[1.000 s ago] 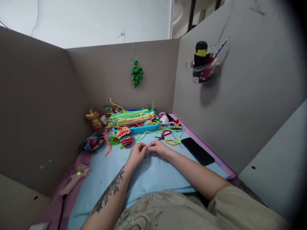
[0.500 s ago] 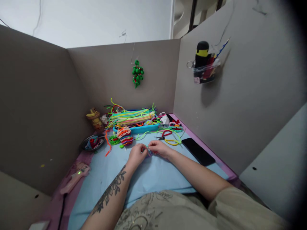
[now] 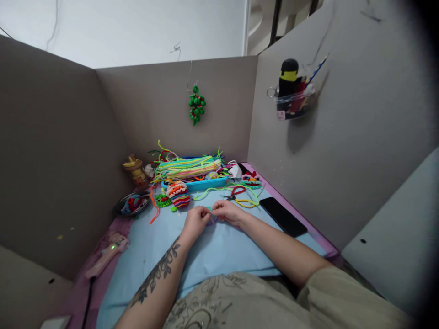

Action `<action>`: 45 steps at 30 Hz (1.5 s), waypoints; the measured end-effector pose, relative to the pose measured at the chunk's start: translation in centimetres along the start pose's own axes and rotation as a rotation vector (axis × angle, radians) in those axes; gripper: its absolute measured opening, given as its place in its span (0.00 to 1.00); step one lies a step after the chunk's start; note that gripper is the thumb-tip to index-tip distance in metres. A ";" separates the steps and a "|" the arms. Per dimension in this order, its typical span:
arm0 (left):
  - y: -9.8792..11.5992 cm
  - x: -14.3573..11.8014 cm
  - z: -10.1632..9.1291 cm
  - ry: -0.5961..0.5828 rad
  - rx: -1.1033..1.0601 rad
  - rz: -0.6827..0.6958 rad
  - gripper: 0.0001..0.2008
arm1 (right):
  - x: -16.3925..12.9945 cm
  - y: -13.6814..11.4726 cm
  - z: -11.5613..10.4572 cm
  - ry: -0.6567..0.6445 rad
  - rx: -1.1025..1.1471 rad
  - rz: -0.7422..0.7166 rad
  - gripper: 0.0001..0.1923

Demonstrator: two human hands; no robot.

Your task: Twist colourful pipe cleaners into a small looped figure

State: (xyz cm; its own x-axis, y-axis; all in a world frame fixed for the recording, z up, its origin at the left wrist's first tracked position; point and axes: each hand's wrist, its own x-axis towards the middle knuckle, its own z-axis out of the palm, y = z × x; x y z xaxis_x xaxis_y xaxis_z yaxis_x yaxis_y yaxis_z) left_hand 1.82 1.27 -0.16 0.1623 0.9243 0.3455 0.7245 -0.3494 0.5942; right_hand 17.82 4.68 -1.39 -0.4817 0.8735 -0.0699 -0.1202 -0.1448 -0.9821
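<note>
My left hand (image 3: 196, 221) and my right hand (image 3: 227, 212) meet above the blue cloth, fingertips closed in a pinch. Between them is a small teal and purple fuzzy piece (image 3: 214, 218) that looks like bent pipe cleaner, mostly covered by the fingers. Just beyond my right hand lie scissors (image 3: 236, 197) with red and yellow handles, blades apart. A pale green pipe cleaner (image 3: 213, 189) curves past them. Forward of my left hand sits a striped fuzzy figure (image 3: 179, 195), with a green fuzzy piece (image 3: 163, 200) beside it.
A blue tray (image 3: 195, 185) heaped with pipe cleaners (image 3: 188, 169) stands against the back panel. At right lies a black phone (image 3: 283, 216); at left are a dark bowl (image 3: 118, 209), a cup (image 3: 136, 171) and a pink glue gun (image 3: 109, 257). Grey panels (image 3: 171, 109) enclose the table.
My left fingers have shifted slightly, and more of the teal part shows between the hands. Everything else stays where it was.
</note>
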 end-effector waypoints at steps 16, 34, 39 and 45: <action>-0.4 0.2 0.0 -0.018 -0.044 -0.015 0.06 | -0.1 0.1 0.0 -0.016 -0.176 -0.006 0.06; 0.8 0.3 -0.1 -0.036 -0.061 -0.121 0.17 | -0.7 -0.4 1.3 0.051 -0.372 -0.091 0.05; 1.0 0.5 -0.1 -0.006 -0.031 -0.149 0.12 | -1.3 -1.2 1.8 0.074 -0.409 -0.138 0.04; 0.6 0.5 -0.1 -0.002 -0.090 -0.167 0.10 | -0.9 -0.8 1.7 0.060 -0.329 -0.111 0.04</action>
State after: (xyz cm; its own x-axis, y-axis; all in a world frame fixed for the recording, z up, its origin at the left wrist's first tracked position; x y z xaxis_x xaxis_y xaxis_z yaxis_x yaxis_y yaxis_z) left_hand 2.27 1.55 0.46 0.0462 0.9707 0.2357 0.6784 -0.2037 0.7059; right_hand 16.90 3.20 -0.27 -0.4282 0.9028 0.0397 0.1216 0.1011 -0.9874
